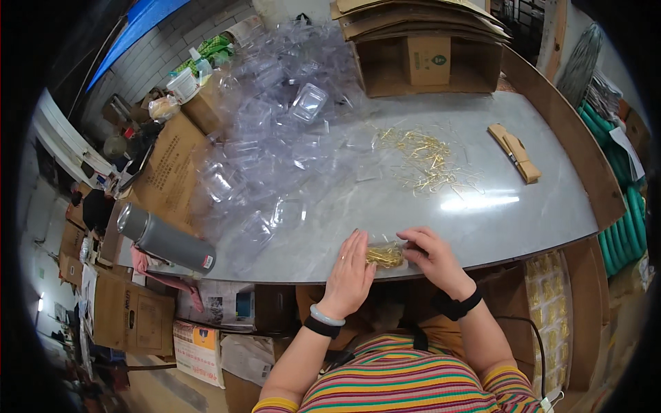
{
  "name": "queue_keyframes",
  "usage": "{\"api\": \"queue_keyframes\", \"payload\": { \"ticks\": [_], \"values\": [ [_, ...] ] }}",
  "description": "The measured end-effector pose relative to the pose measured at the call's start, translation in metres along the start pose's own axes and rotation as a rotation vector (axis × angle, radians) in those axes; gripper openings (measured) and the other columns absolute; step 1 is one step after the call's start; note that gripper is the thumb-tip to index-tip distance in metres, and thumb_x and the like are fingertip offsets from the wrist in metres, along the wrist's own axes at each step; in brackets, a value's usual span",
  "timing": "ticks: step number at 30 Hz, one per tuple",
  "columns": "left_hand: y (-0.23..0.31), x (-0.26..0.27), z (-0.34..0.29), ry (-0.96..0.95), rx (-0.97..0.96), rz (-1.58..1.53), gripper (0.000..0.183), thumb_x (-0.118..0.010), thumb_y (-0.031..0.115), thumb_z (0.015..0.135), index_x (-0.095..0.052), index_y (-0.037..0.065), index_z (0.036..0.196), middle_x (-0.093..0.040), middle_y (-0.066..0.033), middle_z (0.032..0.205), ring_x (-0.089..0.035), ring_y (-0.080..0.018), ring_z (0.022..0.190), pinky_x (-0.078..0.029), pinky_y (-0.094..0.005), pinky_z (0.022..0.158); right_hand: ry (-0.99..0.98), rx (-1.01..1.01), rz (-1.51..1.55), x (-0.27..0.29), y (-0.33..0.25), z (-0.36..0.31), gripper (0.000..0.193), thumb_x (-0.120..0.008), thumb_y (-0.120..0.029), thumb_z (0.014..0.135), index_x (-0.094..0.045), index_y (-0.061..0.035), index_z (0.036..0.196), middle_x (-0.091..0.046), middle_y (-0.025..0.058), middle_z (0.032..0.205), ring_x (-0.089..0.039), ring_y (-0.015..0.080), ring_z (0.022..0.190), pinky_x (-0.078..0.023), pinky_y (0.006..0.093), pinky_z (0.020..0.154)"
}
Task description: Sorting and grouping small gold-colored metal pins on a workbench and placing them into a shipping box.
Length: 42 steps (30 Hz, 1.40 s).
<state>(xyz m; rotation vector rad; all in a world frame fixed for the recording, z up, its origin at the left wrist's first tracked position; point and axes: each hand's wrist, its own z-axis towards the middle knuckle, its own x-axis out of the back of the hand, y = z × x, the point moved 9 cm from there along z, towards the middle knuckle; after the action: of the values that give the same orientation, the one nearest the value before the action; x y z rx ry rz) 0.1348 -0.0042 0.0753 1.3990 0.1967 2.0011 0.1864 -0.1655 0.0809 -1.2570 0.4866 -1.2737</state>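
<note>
A small clear plastic box (385, 256) filled with thin gold-coloured wire hooks lies at the table's near edge, between my two hands. My left hand (349, 272) rests along the box's left side, its fingers stretched out and held together. On the other side, my right hand (435, 258) bends its thumb and fingers around the box's right end; the exact contact of the fingertips is partly hidden. Farther off, a loose pile of gold wire hooks (428, 157) is spread over the grey table (385, 206). To its left rises a large heap of empty clear plastic boxes (275, 131).
A folded cardboard piece (514, 153) lies on the right of the table. Cardboard boxes (475, 65) stand at the back, and a cardboard wall (575, 131) lines the right edge. A grey bottle (169, 241) stands at the left. Packed gold items (549, 316) are below right.
</note>
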Motion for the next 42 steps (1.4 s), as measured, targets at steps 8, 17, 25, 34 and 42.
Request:
{"api": "queue_keyframes", "payload": {
  "ticks": [8, 17, 25, 34, 42],
  "values": [
    [-0.003, -0.002, 0.0, 0.009, -0.011, 0.112, 0.06, -0.054, 0.019, 0.099, -0.031, -0.004, 0.15, -0.043, -0.0241, 0.148, -0.038, -0.0392, 0.141, -0.037, -0.045, 0.113, 0.202, 0.118, -0.116, 0.008, -0.021, 0.001, 0.024, -0.064, 0.007, 0.086, -0.067, -0.0006, 0.108, -0.066, 0.0145, 0.094, -0.067, 0.0307, 0.086, -0.054, 0.0352, 0.077],
    [-0.003, -0.003, -0.001, 0.01, -0.004, 0.109, 0.062, -0.055, 0.019, 0.098, -0.03, -0.004, 0.15, -0.042, -0.0248, 0.148, -0.039, -0.0394, 0.141, -0.036, -0.0446, 0.114, 0.284, 0.213, -0.073, 0.002, -0.025, 0.008, 0.025, -0.064, 0.007, 0.085, -0.066, -0.0028, 0.107, -0.066, 0.0142, 0.095, -0.067, 0.0308, 0.086, -0.055, 0.0349, 0.074],
    [0.004, 0.002, -0.001, 0.034, -0.008, 0.08, 0.062, -0.056, 0.015, 0.097, -0.031, -0.004, 0.15, -0.04, -0.0255, 0.15, -0.038, -0.0411, 0.141, -0.035, -0.0454, 0.114, 0.188, 0.144, -0.227, -0.011, -0.027, 0.011, 0.026, -0.065, 0.002, 0.086, -0.066, -0.0044, 0.112, -0.068, 0.0113, 0.097, -0.064, 0.0316, 0.102, -0.052, 0.0389, 0.085],
    [0.006, 0.006, -0.004, 0.054, -0.032, 0.025, 0.056, -0.061, 0.011, 0.093, -0.039, -0.003, 0.143, -0.043, -0.0227, 0.149, -0.04, -0.0414, 0.14, -0.04, -0.0469, 0.11, 0.146, 0.205, -0.397, -0.031, -0.034, -0.008, 0.028, -0.068, -0.007, 0.088, -0.066, -0.0083, 0.116, -0.067, 0.009, 0.114, -0.054, 0.0352, 0.119, -0.041, 0.048, 0.102],
    [0.002, 0.009, -0.003, 0.104, -0.073, -0.045, 0.062, -0.066, 0.01, 0.088, -0.039, -0.002, 0.142, -0.046, -0.0214, 0.148, -0.044, -0.042, 0.137, -0.042, -0.0474, 0.109, 0.018, 0.246, -0.498, -0.031, -0.053, 0.012, 0.024, -0.068, -0.002, 0.085, -0.066, -0.0049, 0.108, -0.066, 0.01, 0.106, -0.057, 0.0352, 0.113, -0.047, 0.0438, 0.094]
  ]
}}
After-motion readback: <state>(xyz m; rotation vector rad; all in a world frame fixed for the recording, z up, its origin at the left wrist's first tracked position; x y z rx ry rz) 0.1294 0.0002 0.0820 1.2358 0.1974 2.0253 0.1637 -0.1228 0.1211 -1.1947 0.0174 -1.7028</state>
